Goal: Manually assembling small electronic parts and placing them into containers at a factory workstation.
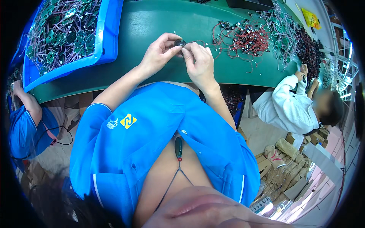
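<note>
Above the glossy green tabletop, near its front edge, I hold a small, round, glossy black part between my two hands. My left hand has its thumb and fingertips clamped on the part's left side; my right hand has its thumb and fingertips drawn together on its right side. Just beyond my right fingers, a thin red-and-black wire runs toward a loose tangle of red wires with small dark round pieces, lying to my right. Past that tangle spreads a heap of green circuit boards with pale wires. To my left stands a blue plastic bin, filled with round green boards and pale purple wires.
</note>
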Available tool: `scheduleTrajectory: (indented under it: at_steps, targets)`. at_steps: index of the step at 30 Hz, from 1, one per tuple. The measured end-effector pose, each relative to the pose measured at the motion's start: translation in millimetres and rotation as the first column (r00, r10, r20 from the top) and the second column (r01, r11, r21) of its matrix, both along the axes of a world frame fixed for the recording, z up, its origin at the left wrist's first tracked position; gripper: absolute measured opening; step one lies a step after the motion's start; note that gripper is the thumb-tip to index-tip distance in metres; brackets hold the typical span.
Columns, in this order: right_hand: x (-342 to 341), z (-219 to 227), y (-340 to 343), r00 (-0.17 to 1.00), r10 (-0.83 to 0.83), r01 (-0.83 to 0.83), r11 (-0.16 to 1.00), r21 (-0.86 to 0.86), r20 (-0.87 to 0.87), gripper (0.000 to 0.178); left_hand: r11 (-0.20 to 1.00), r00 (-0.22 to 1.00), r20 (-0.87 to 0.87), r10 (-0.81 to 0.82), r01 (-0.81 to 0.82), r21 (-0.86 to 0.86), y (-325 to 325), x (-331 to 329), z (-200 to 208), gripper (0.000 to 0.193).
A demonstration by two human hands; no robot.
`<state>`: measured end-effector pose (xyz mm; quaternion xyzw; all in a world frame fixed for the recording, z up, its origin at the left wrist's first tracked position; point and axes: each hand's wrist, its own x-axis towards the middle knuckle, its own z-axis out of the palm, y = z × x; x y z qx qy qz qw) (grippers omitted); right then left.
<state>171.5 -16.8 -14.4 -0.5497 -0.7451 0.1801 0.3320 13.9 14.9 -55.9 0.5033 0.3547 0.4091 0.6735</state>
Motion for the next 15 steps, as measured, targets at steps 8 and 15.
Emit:
scheduleTrajectory:
  at_steps: [8,15]
  targets:
    - [4.7,-9.8,1.2,0.999,0.035,-0.035,0.999,-0.039,-0.024,0.003,0.989,0.994,-0.087,0.068,-0.055,0.136,-3.3,2.7,2.3,0.025]
    - [0.7,-7.0,1.2,0.999,0.036,-0.036,0.998,-0.051,-0.003,0.003,0.982,0.981,-0.167,0.101,-0.072,0.173,-5.7,3.7,0.8,0.025]
